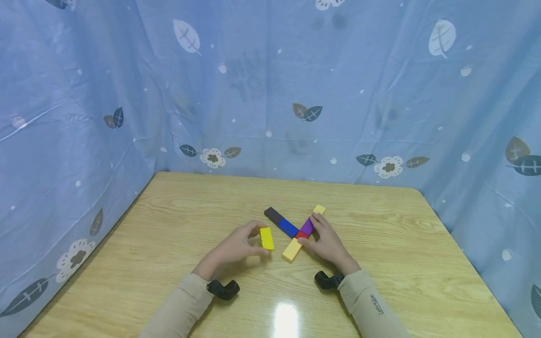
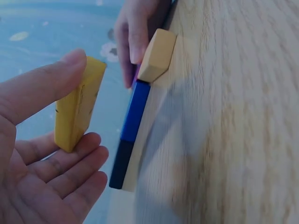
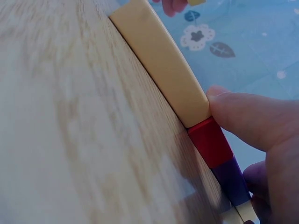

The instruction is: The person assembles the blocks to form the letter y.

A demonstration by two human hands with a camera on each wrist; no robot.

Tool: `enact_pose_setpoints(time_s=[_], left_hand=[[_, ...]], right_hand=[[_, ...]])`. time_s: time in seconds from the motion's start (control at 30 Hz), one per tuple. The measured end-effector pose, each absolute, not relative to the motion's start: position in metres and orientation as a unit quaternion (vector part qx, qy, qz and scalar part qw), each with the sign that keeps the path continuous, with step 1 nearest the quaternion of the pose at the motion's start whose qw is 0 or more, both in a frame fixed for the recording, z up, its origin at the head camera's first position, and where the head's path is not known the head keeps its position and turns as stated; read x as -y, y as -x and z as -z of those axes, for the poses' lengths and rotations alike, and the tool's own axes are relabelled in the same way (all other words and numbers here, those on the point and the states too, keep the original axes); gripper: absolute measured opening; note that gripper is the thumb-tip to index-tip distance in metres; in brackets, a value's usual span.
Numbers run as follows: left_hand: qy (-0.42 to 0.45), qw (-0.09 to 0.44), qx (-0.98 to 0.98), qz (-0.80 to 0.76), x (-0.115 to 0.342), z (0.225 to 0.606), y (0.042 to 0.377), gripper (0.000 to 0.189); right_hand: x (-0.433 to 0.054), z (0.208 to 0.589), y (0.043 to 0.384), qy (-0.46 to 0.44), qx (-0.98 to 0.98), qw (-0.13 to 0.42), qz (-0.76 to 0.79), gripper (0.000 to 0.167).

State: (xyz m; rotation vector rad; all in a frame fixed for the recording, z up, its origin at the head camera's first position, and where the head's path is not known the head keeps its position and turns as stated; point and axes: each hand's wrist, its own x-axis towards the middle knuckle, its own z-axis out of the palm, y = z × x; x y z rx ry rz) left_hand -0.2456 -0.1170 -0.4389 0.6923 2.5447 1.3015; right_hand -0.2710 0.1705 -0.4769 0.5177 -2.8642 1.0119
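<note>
My left hand point(image 1: 236, 241) pinches a yellow block point(image 1: 266, 238) between thumb and fingers, above the table. In the left wrist view this yellow block point(image 2: 79, 105) stands tilted, its other fingers spread beneath. My right hand point(image 1: 329, 241) holds a slanted row of blocks on the table. Its thumb touches where a cream block point(image 1: 292, 249) meets a red block point(image 1: 302, 235); its fingertips reach the purple block point(image 1: 307, 227). Beyond the purple one lies a pale yellow block point(image 1: 319, 209). A blue block point(image 1: 289, 228) and a dark block point(image 1: 274, 215) form a branch running far left from the red block.
The wooden table point(image 1: 401, 244) carries the blocks. A blue patterned curtain point(image 1: 262, 84) hangs behind it and on both sides. Black wrist devices point(image 1: 223, 290) sit at both sleeve cuffs. Light glares off the table's near side.
</note>
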Motion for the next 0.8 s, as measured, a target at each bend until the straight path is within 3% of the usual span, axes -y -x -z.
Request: enact_pose_setpoints(time_s=[0.5, 0.8], left_hand=[[-0.292, 0.150, -0.849, -0.414, 0.107, 0.447, 0.231, 0.069], [-0.313, 0.144, -0.862, -0.372, 0.099, 0.450, 0.226, 0.072]], right_hand=[[-0.169, 0.478, 0.270, -0.162, 0.932, 0.026, -0.323, 0.089], [-0.171, 0.477, 0.271, -0.160, 0.931, 0.026, -0.326, 0.090]])
